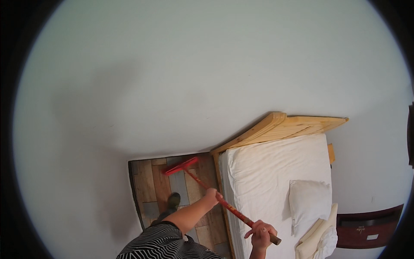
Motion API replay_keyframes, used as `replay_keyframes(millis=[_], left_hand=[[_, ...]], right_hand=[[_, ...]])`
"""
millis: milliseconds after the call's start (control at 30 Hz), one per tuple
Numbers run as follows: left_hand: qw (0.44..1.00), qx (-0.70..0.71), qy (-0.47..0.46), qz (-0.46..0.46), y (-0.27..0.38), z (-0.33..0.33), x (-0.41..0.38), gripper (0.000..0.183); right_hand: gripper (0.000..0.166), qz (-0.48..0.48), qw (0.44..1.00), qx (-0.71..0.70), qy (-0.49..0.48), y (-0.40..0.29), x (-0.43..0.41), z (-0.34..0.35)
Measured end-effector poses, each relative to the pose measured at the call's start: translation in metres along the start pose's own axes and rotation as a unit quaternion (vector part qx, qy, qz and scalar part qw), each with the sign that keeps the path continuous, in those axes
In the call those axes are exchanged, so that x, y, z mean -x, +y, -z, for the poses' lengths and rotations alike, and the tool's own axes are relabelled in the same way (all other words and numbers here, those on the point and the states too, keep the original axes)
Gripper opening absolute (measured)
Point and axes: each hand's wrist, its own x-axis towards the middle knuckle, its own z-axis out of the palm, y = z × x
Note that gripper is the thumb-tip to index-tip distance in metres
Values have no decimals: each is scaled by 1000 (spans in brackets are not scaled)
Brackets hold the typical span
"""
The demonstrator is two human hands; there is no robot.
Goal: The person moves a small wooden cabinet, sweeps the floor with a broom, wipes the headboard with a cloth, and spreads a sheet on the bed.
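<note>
A red broom point(180, 166) with a long red handle reaches down to the wood-look floor point(144, 184), its head near the wall and the bed's corner. Partway along the handle, my left hand point(213, 196) is closed around it. Closer to the handle's top end, my right hand point(261, 233) grips it over the edge of the bed. The broom's underside and bristles cannot be made out clearly. A dark shoe point(174, 200) stands on the floor just below the broom head.
A wooden bed with a headboard point(278, 124) and a white-covered mattress point(275, 168) stands on the right. On it lie a white pillow point(310, 199) and cream cushions point(318, 231). A pale wall point(181, 81) bounds the floor. At the far right is a dark red door point(368, 228).
</note>
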Motion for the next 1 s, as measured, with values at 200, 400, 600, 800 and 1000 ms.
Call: replay_keyframes(millis=[200,400,600,800,1000], left_hand=[[992,70,66,84,-1,5,69,23],[987,143,18,76,-2,-43,19,20],[981,172,33,84,-18,10,-59,19],[985,127,38,108,-3,-51,58,15],[984,127,87,85,7,-36,6,19]], right_hand=[[29,1,999,-30,28,-27,33,9],[31,72,997,30,26,-42,25,-13],[31,119,989,89,-19,-12,13,-21],[30,83,994,48,60,-49,45,-10],[32,77,992,65,71,-6,29,-12]])
